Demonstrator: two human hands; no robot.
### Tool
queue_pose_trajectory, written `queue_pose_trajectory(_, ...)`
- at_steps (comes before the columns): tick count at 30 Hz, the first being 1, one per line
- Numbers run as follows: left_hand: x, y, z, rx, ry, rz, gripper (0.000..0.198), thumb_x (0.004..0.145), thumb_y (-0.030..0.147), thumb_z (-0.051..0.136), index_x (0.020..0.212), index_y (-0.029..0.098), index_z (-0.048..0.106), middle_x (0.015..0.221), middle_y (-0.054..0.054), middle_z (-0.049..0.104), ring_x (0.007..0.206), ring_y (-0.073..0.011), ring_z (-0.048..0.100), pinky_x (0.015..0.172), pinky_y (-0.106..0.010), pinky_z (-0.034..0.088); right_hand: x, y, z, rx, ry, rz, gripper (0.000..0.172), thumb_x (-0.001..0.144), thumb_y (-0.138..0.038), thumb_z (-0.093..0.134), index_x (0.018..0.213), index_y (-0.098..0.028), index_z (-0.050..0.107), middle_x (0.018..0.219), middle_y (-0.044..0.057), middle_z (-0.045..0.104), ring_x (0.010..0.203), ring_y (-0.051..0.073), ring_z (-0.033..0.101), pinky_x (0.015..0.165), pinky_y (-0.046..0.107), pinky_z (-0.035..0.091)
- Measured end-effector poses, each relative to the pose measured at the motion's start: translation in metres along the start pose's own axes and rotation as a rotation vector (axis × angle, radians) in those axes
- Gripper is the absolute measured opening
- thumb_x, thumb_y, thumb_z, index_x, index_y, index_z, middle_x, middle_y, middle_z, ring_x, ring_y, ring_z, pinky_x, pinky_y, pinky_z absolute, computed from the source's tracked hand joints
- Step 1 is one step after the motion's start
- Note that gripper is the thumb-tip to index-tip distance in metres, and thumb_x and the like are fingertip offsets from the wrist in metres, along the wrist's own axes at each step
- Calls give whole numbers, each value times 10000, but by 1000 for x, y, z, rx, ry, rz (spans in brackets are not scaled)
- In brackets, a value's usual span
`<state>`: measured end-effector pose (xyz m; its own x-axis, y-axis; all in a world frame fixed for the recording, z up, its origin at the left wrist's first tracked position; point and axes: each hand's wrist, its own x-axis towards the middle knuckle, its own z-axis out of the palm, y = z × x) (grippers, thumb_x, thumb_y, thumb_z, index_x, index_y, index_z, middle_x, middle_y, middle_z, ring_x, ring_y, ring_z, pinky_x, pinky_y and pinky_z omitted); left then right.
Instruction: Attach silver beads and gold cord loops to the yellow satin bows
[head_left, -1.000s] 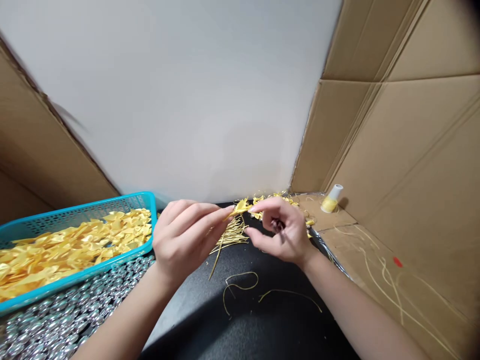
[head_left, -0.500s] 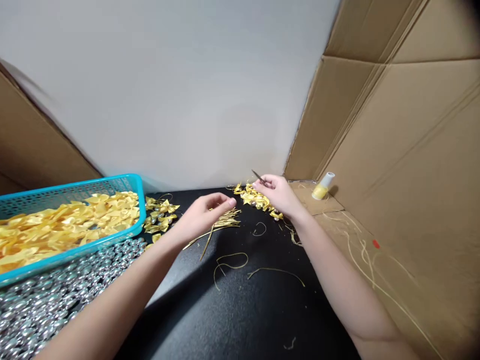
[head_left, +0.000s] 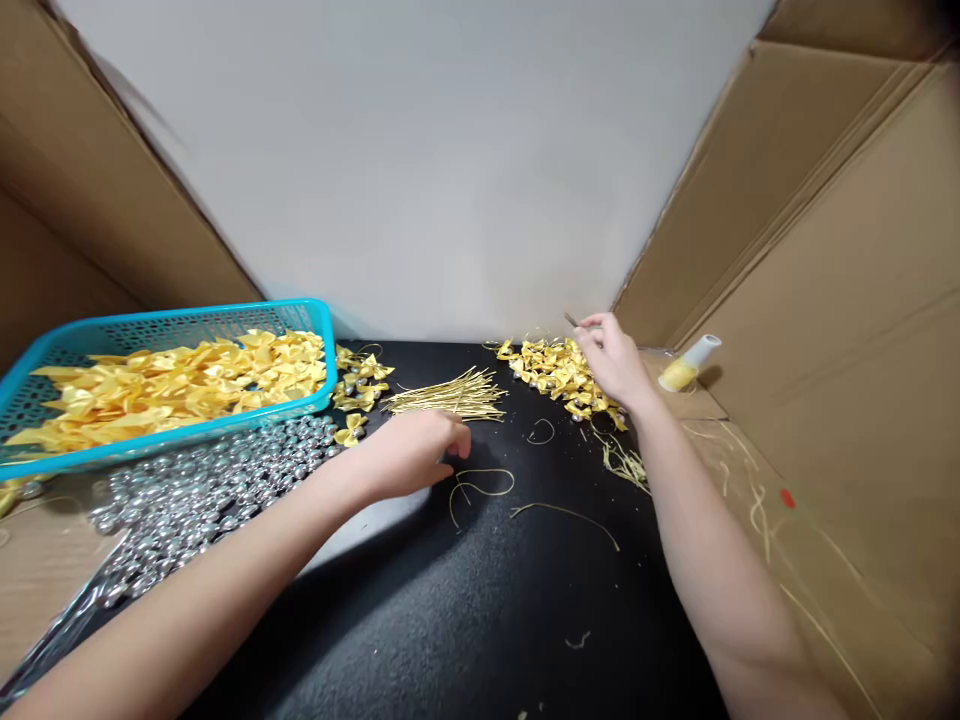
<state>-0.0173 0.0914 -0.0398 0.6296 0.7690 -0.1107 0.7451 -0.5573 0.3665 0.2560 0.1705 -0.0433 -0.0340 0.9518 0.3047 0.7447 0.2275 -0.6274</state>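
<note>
My left hand [head_left: 420,450] hovers over the black table, its fingers curled. What it holds, if anything, is hidden. Just right of it lies a loose loop of gold cord [head_left: 491,490], and behind it a bundle of gold cord pieces [head_left: 457,393]. My right hand [head_left: 611,362] is closed around a thin, dark pointed tool [head_left: 571,320]; only its tip shows, so its kind is unclear. Under and beside that hand spreads a pile of yellow ribbon bows with silver beads [head_left: 551,370].
At left, a blue plastic basket [head_left: 322,345] holds many yellow bows, with loose silver beads [head_left: 225,490] in front. More bows [head_left: 360,375] lie beside it. A spool of yellow thread [head_left: 684,370] stands right, near cord scraps [head_left: 626,465]. Cardboard walls [head_left: 832,200] flank the table.
The view has shifted, so the table's things sit further right. My left hand has moved off the cord bundle, nearer to me. My right hand stays by the bow pile with the tool.
</note>
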Motion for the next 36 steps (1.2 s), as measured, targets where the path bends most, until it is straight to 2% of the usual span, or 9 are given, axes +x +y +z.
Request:
queue_pose_trajectory(5, -46, 1, 39, -3, 209, -53, 182, 815, 351, 590, 890, 192, 639, 871, -57, 647, 817, -225, 589, 726, -355, 462, -52, -20, 37, -29, -308, -178, 100, 817, -281, 630, 863, -199, 595, 813, 41, 642, 693, 183, 586, 632, 294, 427)
queue_pose_trajectory(9, -61, 4, 78, -87, 342, -128, 125, 835, 291, 555, 906, 191, 583, 895, -60, 638, 839, -233, 552, 751, -390, 451, -87, -6, 58, -73, -294, -228, 106, 846, -201, 596, 951, -194, 602, 1000, 90, 588, 946, 241, 568, 802, 359, 472)
queue_pose_trajectory(12, -62, 6, 94, -193, 431, -105, 109, 841, 147, 481, 899, 201, 556, 902, -47, 635, 855, -217, 545, 759, -374, 437, -95, 6, 64, -104, -241, -230, 120, 873, -200, 568, 983, -184, 614, 982, 99, 564, 961, 252, 539, 862, 397, 462)
queue_pose_trajectory(19, -63, 1, 96, -237, 468, -107, 79, 886, 171, 493, 878, 199, 566, 894, -42, 634, 843, -213, 528, 751, -372, 406, -99, 8, 64, -183, -189, -234, 215, 889, -204, 549, 1080, -147, 630, 1026, 129, 585, 976, 274, 502, 871, 424, 424)
queue_pose_trajectory(21, -63, 0, 95, -277, 467, -126, 84, 888, 165, 491, 875, 199, 567, 891, -40, 632, 847, -212, 527, 755, -371, 404, -109, -9, 61, -203, -177, -249, 246, 879, -223, 569, 1113, -162, 618, 1100, 131, 576, 1031, 285, 481, 900, 444, 386)
queue_pose_trajectory(24, -63, 0, 94, -369, 485, -153, 88, 888, 157, 491, 874, 200, 566, 880, -34, 622, 861, -207, 528, 770, -364, 409, -133, -46, 60, -144, -280, -361, 144, 824, -315, 669, 926, -214, 650, 992, 53, 622, 984, 244, 519, 884, 417, 341)
queue_pose_trajectory(28, -63, 0, 93, -428, 509, -162, 71, 875, 160, 512, 871, 199, 571, 870, -29, 612, 861, -203, 528, 777, -360, 410, -160, -79, 74, -176, -365, -300, 140, 800, -321, 703, 865, -216, 638, 929, 16, 655, 920, 227, 537, 800, 404, 286)
queue_pose_trajectory(30, -63, 0, 92, -437, 504, -167, 69, 870, 159, 515, 867, 196, 574, 867, -29, 613, 858, -205, 526, 773, -362, 407, -165, -82, 82, -211, -371, -257, 54, 855, -253, 642, 826, -209, 631, 900, 13, 658, 902, 217, 538, 783, 399, 270)
queue_pose_trajectory(36, -63, 3, 91, -408, 451, -116, 109, 860, 179, 532, 929, 200, 614, 944, -50, 621, 916, -224, 517, 804, -386, 393, -168, -75, 82, -164, -452, -219, 111, 923, -178, 540, 824, -197, 587, 905, 16, 640, 883, 201, 527, 786, 382, 284)
